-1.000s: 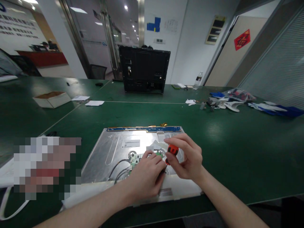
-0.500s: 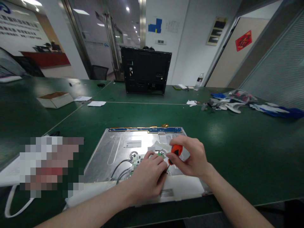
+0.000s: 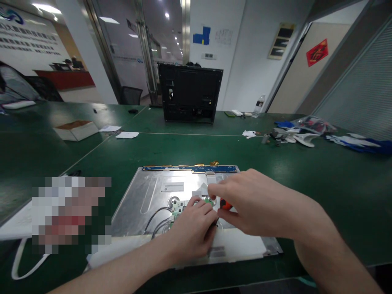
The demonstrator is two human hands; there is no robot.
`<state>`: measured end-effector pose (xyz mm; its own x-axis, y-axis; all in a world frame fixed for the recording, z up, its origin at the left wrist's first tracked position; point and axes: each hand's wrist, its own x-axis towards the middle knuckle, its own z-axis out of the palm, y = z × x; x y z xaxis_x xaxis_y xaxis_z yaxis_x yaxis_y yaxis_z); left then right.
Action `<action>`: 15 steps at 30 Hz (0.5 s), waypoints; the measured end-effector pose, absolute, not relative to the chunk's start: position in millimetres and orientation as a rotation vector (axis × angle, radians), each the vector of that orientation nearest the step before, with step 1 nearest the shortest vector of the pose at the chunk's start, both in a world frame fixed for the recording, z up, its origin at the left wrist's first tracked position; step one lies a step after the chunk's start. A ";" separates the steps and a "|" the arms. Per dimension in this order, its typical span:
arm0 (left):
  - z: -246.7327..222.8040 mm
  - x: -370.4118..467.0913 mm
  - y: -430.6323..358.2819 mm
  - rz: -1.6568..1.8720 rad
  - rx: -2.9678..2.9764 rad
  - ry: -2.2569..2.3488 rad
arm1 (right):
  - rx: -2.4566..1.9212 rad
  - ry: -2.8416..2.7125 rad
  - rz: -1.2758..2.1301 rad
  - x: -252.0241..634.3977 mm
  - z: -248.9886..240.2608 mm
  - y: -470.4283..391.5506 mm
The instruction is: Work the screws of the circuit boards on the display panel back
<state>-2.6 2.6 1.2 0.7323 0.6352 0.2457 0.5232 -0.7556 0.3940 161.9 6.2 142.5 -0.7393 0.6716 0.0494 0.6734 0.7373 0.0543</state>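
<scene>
A flat metal-backed display panel [image 3: 147, 196] lies on the green table, with a blue strip circuit board [image 3: 171, 168] along its far edge. My left hand [image 3: 196, 228] rests on the small green circuit board [image 3: 177, 207] near the panel's middle, its fingers bent over it and its thumb side hidden. Just to the right, my right hand [image 3: 254, 208] is closed around a screwdriver [image 3: 226, 204] with an orange and black handle. Most of that handle is covered by the hand, and its tip is hidden beside my left hand. Dark cables [image 3: 156, 216] run from the small board.
A black monitor housing [image 3: 190, 94] stands at the back. An open cardboard box [image 3: 76, 130] and papers [image 3: 127, 135] lie at the left. Gloves and bagged items [image 3: 306, 126] are heaped at the right, near a bottle [image 3: 259, 106]. A blurred patch hides something at the near left.
My right hand has turned over with the screwdriver, the back of the hand now upward and the forearm further right. My left hand stays on the board. The view has shifted slightly.
</scene>
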 end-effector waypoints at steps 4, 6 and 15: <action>1.6 -3.4 2.5 0.538 2.645 0.915 | -1.153 -2.869 -0.195 160.0 137.0 1.7; 1.3 -4.0 2.5 0.545 2.640 0.914 | -1.219 -2.847 -0.312 159.1 134.5 1.0; -2.4 -1.4 3.2 0.521 2.646 0.934 | -1.089 -2.881 -0.152 177.0 136.1 6.6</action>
